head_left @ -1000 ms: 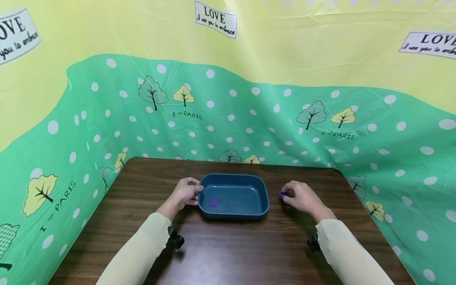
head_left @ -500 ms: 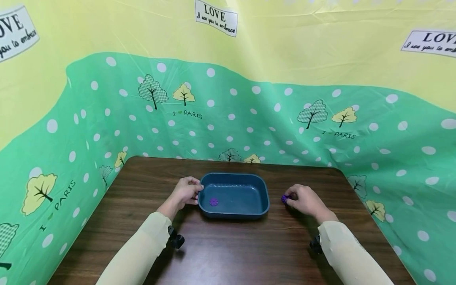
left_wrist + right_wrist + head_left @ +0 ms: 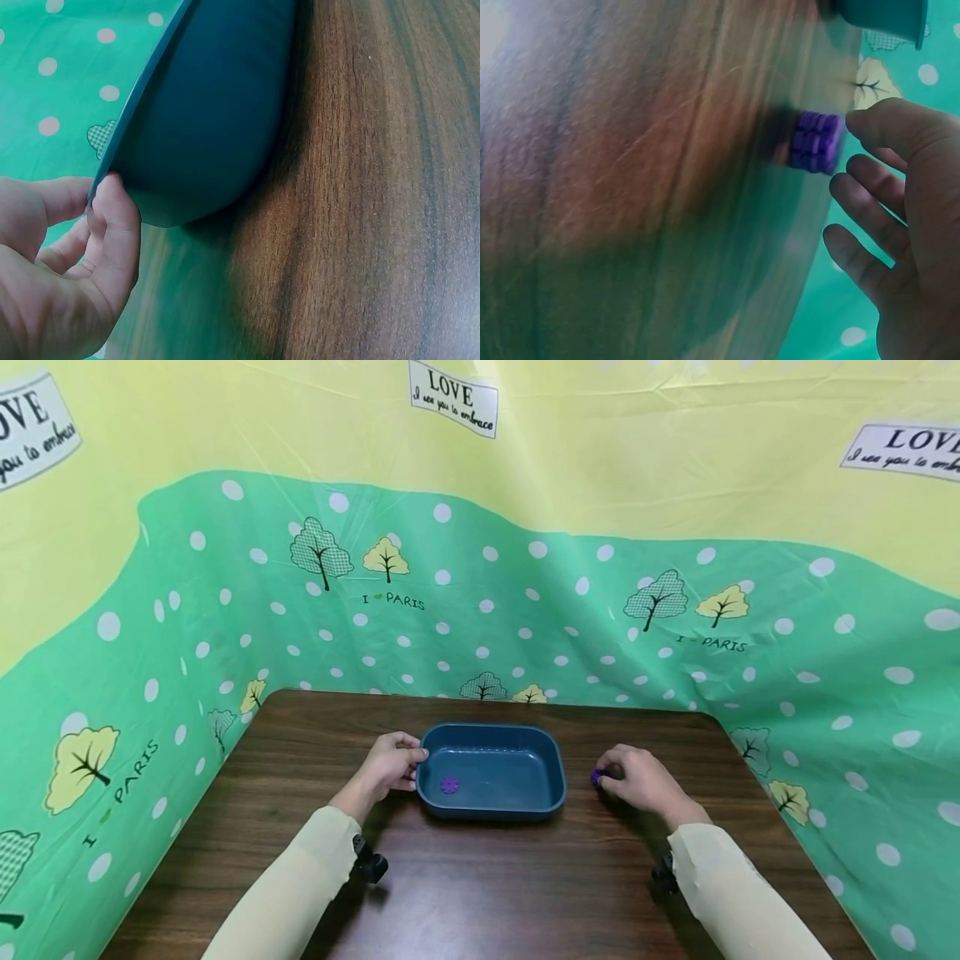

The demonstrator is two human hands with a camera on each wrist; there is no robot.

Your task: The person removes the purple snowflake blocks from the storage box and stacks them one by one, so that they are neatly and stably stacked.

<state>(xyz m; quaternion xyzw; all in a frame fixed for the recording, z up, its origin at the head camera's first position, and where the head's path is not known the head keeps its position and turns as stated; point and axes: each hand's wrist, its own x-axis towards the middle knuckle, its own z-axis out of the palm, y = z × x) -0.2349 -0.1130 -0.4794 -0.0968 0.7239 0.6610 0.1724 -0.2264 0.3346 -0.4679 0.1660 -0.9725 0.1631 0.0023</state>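
A dark blue rectangular basin point(image 3: 491, 814) stands on the table, with one flat purple gear-shaped piece point(image 3: 449, 786) lying in its left part. My left hand point(image 3: 390, 763) pinches the basin's left rim, thumb over the edge and fingers outside, as the left wrist view shows too. To the right of the basin, my right hand point(image 3: 637, 779) holds a small stack of purple gear-shaped pieces point(image 3: 814, 142) by its upper end. The thumb tip touches that end in the right wrist view; the index finger is mostly hidden. The other fingers are loosely bent, away from the stack.
The brown wood-grain table point(image 3: 480, 893) has rounded far corners. Behind it and at both sides hangs a green and yellow printed cloth point(image 3: 420, 643). A small black camera point(image 3: 371, 866) sits on the left wrist and another black camera point(image 3: 663, 873) on the right.
The right hand and the purple stack shifted slightly right and toward me, then a touch back left. The left hand, the basin and the piece inside stayed in place.
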